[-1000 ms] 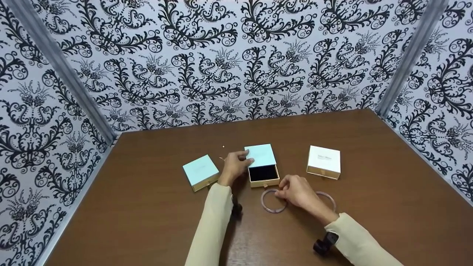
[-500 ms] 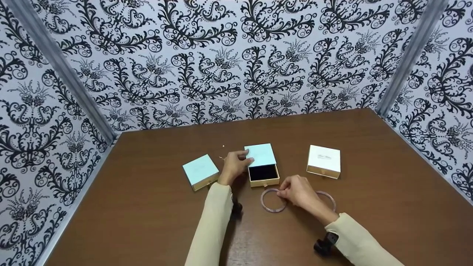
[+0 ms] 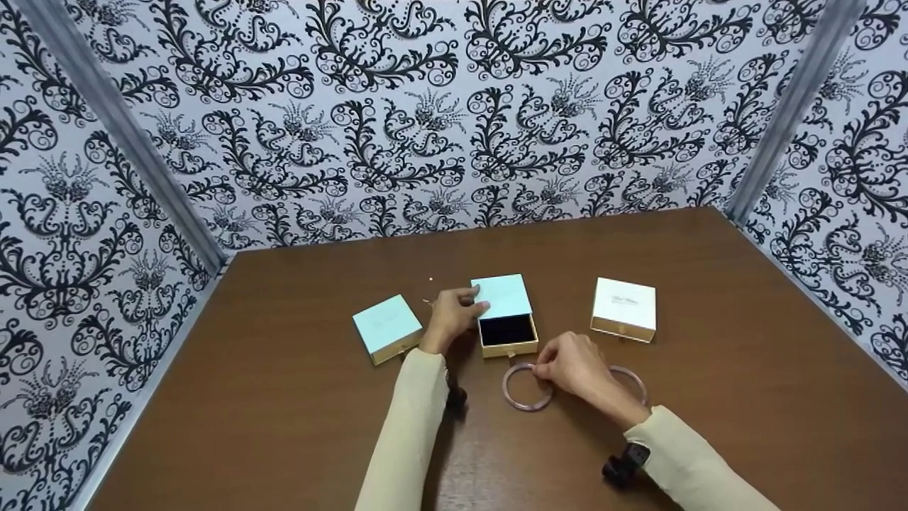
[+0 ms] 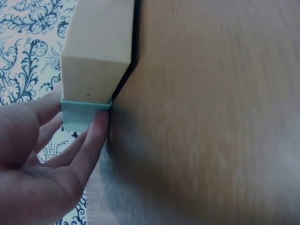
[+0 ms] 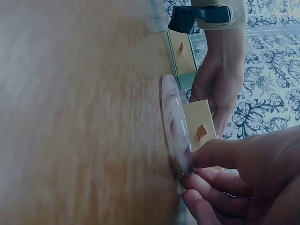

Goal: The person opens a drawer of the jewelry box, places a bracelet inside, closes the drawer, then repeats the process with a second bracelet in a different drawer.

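Observation:
In the head view, a mint-topped jewellery box (image 3: 502,297) stands mid-table, its gold drawer (image 3: 509,350) pulled out towards me, showing a black lining. My left hand (image 3: 452,318) holds the box's sleeve at its left side. The left wrist view shows fingers (image 4: 96,133) against the mint sleeve (image 4: 77,116), with the drawer sticking out. Just in front of the drawer, my right hand (image 3: 576,365) pinches a pale purple bangle (image 3: 526,408) by its right edge. In the right wrist view this bangle (image 5: 176,126) lies on or very near the table, between thumb and fingers.
Partly hidden behind the right wrist lies a second bangle (image 3: 638,375). Another mint box (image 3: 386,326) stands on the left, a white box (image 3: 624,304) on the right. Small shiny bits, including a thin piece (image 3: 427,301), lie beyond the left hand. Patterned walls enclose the brown table (image 3: 284,397).

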The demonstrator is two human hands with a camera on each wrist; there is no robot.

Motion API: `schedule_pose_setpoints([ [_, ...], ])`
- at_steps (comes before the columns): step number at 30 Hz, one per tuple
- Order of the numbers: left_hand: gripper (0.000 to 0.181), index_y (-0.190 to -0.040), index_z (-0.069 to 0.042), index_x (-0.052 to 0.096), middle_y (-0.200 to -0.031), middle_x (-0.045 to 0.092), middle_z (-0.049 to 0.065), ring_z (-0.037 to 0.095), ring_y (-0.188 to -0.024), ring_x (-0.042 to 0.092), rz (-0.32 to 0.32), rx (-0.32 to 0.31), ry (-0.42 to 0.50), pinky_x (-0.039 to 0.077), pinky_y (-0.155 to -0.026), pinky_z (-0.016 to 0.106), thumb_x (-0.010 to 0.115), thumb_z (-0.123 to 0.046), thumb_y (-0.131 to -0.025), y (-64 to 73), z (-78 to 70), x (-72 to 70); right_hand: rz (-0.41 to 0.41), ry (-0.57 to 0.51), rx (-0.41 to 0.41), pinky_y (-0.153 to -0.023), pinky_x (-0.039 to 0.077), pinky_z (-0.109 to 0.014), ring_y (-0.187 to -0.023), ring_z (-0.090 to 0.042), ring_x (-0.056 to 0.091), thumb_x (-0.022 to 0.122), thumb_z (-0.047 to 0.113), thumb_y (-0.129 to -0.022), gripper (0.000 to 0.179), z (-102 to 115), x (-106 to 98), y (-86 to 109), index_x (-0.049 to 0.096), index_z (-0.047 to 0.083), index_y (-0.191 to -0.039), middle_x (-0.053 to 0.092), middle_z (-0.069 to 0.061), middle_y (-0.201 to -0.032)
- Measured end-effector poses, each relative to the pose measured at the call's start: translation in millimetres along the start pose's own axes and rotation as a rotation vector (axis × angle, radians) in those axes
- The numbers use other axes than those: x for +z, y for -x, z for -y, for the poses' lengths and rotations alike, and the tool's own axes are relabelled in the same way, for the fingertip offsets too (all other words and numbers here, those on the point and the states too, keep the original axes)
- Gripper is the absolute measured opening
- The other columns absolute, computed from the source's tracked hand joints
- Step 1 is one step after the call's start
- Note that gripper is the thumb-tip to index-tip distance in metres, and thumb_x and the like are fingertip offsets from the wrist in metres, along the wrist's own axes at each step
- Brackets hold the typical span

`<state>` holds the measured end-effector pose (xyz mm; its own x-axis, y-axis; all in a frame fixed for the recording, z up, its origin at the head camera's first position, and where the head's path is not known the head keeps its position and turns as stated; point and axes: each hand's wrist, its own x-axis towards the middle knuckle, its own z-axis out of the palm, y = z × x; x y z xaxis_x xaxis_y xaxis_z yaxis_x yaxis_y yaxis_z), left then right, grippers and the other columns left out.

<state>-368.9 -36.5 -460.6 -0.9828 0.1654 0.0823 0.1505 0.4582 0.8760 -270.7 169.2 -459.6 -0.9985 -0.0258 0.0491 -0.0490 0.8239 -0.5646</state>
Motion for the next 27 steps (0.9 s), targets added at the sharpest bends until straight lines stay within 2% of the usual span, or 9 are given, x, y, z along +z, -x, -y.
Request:
schedule_pose_setpoints([
  [4, 0.039, -0.132, -0.005, 0.065, -0.122, 0.071, 0.021, 0.031, -0.113, 0.069, -0.009, 0.013, -0.031, 0.058, -0.078, 0.030, 0.071, -0.016, -0.094, -2.2, 1.6, 1.6, 0.008, -0.051, -0.039, -0.055, 0.041, -0.024, -0.057, -0.009, 0.053, 0.082, 0.013, -0.078, 0.017, -2, -2, 0.0, 0.077, 0.016, -0.062, 0.070, 0.005, -0.058],
  [11, 0.039, -0.133, -0.006, 0.065, -0.126, 0.069, 0.021, 0.030, -0.111, 0.069, -0.002, -0.016, 0.022, 0.058, -0.074, 0.029, 0.070, -0.014, -0.095, -2.6, 2.0, 3.0, 0.027, -0.103, -0.084, -0.052, 0.039, -0.021, -0.055, -0.005, 0.053, 0.081, 0.013, -0.079, 0.015, 1, -10, -3.9, 0.077, 0.016, -0.065, 0.070, 0.005, -0.059],
  [16, 0.040, -0.133, -0.005, 0.065, -0.125, 0.070, 0.020, 0.028, -0.112, 0.069, -0.003, -0.009, 0.023, 0.058, -0.080, 0.030, 0.071, -0.015, -0.094, -2.2, 0.5, 3.3, 0.005, -0.113, -0.066, -0.054, 0.041, -0.020, -0.059, -0.006, 0.054, 0.078, 0.013, -0.078, 0.012, 5, -15, -8.4, 0.077, 0.014, -0.066, 0.071, 0.004, -0.065],
  [23, 0.040, -0.132, -0.006, 0.065, -0.125, 0.070, 0.020, 0.028, -0.110, 0.070, -0.014, -0.018, 0.024, 0.058, -0.074, 0.028, 0.072, -0.015, -0.094, -1.1, 0.8, 2.4, -0.037, -0.096, -0.017, -0.059, 0.043, -0.024, -0.064, -0.011, 0.056, 0.075, 0.014, -0.078, 0.010, 9, -17, -19.9, 0.078, 0.011, -0.070, 0.074, 0.000, -0.072],
  [27, 0.041, -0.132, -0.005, 0.065, -0.125, 0.070, 0.020, 0.028, -0.112, 0.069, -0.020, -0.007, 0.011, 0.057, -0.078, 0.028, 0.072, -0.015, -0.093, -1.6, 1.2, 1.8, -0.039, -0.095, 0.031, -0.061, 0.044, -0.024, -0.066, -0.011, 0.058, 0.074, 0.015, -0.077, 0.008, 10, -17, -27.7, 0.080, 0.011, -0.072, 0.076, -0.002, -0.075],
])
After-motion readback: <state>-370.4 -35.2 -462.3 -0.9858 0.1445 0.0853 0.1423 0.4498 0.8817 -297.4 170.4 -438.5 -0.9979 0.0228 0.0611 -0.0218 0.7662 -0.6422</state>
